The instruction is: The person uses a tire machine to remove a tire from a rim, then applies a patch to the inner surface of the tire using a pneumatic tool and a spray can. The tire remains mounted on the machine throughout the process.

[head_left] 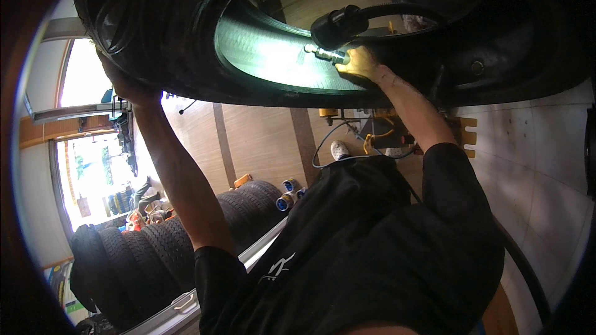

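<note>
A large black tire (205,90) fills the top of the view, its hollow inside facing me. My right hand (360,64) reaches into it, closed around a slim metal tool (326,54) with a rounded tip. The tip is at or close to the lit inner wall (267,56); contact cannot be made out. Just above that hand, a black lamp head (335,26) on a flexible neck (403,9) casts a bright patch on the wall. At the tire's left outer side, my left hand (133,90) is against the rubber, dark, with its fingers hidden.
Several tires (149,248) stand in a row at lower left, beside blue-and-white cans (287,200). Below the tire are a yellow metal stand (465,136) and a looping grey hose (323,149). A black hose (524,273) runs down at right. Bright windows (93,174) are at left.
</note>
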Available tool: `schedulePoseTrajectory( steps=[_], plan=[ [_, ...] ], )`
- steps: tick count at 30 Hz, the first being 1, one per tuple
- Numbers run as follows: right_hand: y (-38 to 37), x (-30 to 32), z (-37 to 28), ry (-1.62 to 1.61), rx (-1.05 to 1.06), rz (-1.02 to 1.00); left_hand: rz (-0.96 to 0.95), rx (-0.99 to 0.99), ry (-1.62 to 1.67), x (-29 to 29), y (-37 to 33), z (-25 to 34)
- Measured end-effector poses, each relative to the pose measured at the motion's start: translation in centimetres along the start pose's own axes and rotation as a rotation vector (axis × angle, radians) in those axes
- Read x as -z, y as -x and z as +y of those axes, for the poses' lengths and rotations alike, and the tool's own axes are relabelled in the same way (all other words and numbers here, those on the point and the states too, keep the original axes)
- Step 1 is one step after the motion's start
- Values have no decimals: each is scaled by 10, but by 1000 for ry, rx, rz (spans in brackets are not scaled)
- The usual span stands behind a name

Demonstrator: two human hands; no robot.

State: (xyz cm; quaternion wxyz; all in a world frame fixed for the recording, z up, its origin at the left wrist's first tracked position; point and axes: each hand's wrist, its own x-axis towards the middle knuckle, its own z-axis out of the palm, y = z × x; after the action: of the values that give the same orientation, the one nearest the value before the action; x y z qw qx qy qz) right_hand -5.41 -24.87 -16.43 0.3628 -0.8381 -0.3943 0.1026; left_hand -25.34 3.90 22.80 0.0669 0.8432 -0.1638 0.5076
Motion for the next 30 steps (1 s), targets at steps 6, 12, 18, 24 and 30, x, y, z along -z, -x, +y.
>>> schedulePoseTrajectory(
  steps=[6, 12, 18, 24, 30],
  plan=[
    [-5, -17, 5, 80, 56, -17, -30, -60, 15, 0, -8, 10],
    [3, 1, -12, 100, 11, -61, -78, -108, -63, -2, -8, 14],
    [3, 1, -9, 82, 34, -92, -58, -104, -27, -3, -11, 17],
    [6, -2, -14, 46, 38, -91, -34, -64, -39, 0, -3, 6],
    [2, -2, -10, 71, 114, -98, -18, -149, -63, -3, -9, 12]
  ],
)
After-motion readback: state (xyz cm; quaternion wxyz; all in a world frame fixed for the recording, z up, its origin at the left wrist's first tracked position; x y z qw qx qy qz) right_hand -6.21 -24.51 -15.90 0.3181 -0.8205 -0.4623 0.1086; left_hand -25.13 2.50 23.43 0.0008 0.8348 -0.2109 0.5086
